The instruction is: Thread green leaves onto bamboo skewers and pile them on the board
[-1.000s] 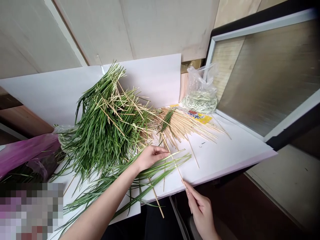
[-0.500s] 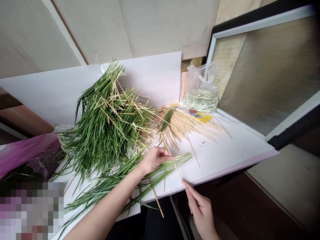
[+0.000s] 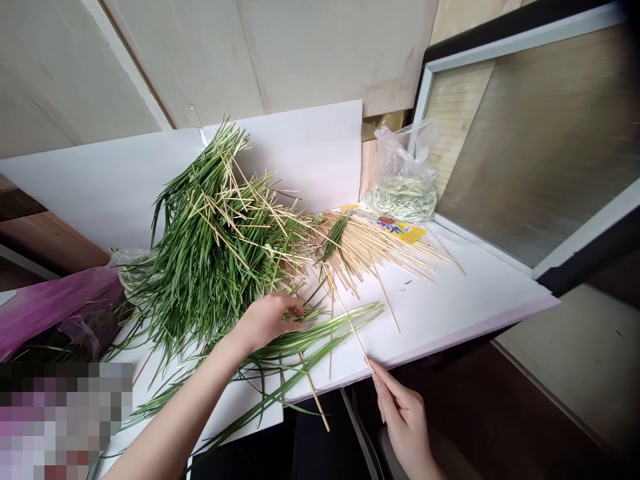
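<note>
My right hand (image 3: 403, 413) pinches the lower end of a thin bamboo skewer (image 3: 359, 343) at the front edge of the table. The skewer slants up and away across the pale stem ends of several garlic chives (image 3: 327, 323); whether it passes through all of them I cannot tell. My left hand (image 3: 267, 321) is over the chive leaves, left of the skewer, fingers curled with a gap to the thumb and nothing visible between them. Beyond it rises a big heap of skewered chives (image 3: 200, 267), with stick ends poking out.
Loose bamboo skewers (image 3: 380, 250) fan out behind my hands, with a small chive bundle (image 3: 334, 239) on top. A clear bag of pale green pieces (image 3: 403, 197) stands at the back right. At left lies a purple plastic bag (image 3: 65, 303). A framed glass panel (image 3: 540, 147) leans at right.
My left hand has let go near the skewer and moved left along the chives, its fingers now apart. Some leaves at the front have shifted. My right hand stays on the skewer.
</note>
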The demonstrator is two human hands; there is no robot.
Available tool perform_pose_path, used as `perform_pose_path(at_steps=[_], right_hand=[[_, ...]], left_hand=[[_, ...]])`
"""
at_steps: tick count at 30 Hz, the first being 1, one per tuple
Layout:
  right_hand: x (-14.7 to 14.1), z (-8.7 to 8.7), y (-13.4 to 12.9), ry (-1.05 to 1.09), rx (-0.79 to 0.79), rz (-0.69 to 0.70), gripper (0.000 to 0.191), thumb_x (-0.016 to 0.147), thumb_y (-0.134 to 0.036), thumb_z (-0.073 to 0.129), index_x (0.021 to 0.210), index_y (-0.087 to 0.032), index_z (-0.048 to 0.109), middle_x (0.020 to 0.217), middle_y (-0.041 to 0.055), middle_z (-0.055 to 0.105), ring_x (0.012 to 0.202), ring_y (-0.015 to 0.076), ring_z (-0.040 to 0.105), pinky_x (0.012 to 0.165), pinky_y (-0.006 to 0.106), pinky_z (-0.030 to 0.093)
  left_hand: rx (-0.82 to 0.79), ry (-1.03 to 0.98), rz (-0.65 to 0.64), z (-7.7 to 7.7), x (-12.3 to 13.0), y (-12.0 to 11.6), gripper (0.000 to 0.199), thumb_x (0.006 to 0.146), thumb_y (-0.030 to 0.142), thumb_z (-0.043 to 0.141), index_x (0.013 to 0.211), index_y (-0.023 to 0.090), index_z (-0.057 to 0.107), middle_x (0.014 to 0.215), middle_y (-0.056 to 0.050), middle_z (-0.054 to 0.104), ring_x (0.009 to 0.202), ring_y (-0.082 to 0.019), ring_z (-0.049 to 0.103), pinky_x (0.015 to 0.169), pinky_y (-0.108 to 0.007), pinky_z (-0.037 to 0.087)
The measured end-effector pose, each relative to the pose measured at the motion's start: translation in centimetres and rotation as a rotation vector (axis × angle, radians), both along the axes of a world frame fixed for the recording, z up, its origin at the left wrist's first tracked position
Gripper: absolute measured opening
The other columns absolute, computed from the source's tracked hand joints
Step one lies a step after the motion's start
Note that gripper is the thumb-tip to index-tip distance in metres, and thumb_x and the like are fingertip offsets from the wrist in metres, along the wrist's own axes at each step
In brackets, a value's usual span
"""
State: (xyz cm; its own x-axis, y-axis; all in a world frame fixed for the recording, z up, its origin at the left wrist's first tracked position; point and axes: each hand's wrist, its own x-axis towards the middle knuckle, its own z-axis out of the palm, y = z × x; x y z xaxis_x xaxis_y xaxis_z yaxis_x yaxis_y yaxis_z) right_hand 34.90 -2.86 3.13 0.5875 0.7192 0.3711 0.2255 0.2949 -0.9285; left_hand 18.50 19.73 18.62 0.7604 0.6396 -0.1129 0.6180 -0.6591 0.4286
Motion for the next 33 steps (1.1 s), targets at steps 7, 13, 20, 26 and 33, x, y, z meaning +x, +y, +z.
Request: perform_pose_path(at_steps=[7, 13, 20, 26, 33], right_hand=[[0.0, 0.2, 0.0, -0.012, 0.027, -0.01, 0.03, 0.101, -0.04, 0.062, 0.124, -0.026, 0.076, 0.095, 0.0071, 0.08, 0.071, 0.0269, 0.078, 0.055, 0.029, 0.067], [0.0, -0.1, 0.0, 0.005, 0.026, 0.003, 0.031, 0.101, -0.041, 0.062, 0.125, -0.026, 0.075, 0.095, 0.0072, 0.08, 0.07, 0.0263, 0.077, 0.051, 0.028, 0.066], [-0.1, -1.8, 0.0, 0.023, 0.011, -0.014, 0.033, 0.101, -0.041, 0.061, 0.127, -0.025, 0.075, 0.075, 0.0055, 0.077, 0.069, 0.0269, 0.077, 0.053, 0.028, 0.066], [-0.2, -2.5, 0.0, 0.042, 0.008, 0.003, 0.033, 0.102, -0.039, 0.06, 0.129, -0.024, 0.074, 0.069, 0.0053, 0.075, 0.07, 0.0274, 0.077, 0.055, 0.028, 0.066], [-0.2, -2.4, 0.1, 0.044, 0.017, -0.008, 0.033, 0.101, -0.04, 0.061, 0.127, -0.025, 0.075, 0.067, 0.0046, 0.075, 0.064, 0.0265, 0.076, 0.052, 0.028, 0.065]], left_hand=[[0.078, 0.031, -0.007, 0.1, 0.1, 0.0, 0.009, 0.081, 0.031, 0.069, 0.08, 0.023, 0.073, 0.084, -0.001, 0.071, 0.076, -0.019, 0.061, 0.066, -0.026, 0.036], [-0.041, -0.226, 0.13, 1.9, 0.0, 2.0, 0.024, 0.082, 0.043, 0.067, 0.081, 0.02, 0.073, 0.078, -0.002, 0.072, 0.071, -0.018, 0.06, 0.068, -0.028, 0.04], [-0.084, -0.659, 0.248, 3.7, 1.5, 3.6, 0.033, 0.077, 0.048, 0.075, 0.076, 0.017, 0.066, 0.077, -0.004, 0.07, 0.071, -0.017, 0.061, 0.069, -0.028, 0.044], [0.026, -0.728, 0.248, 4.9, 2.8, 3.5, 0.031, 0.077, 0.046, 0.077, 0.075, 0.017, 0.068, 0.077, -0.005, 0.072, 0.07, -0.016, 0.062, 0.067, -0.026, 0.043], [-0.254, -0.815, 0.189, 2.9, 4.3, 2.8, 0.029, 0.086, 0.046, 0.07, 0.087, 0.019, 0.059, 0.073, -0.003, 0.072, 0.066, -0.015, 0.064, 0.064, -0.026, 0.046]])
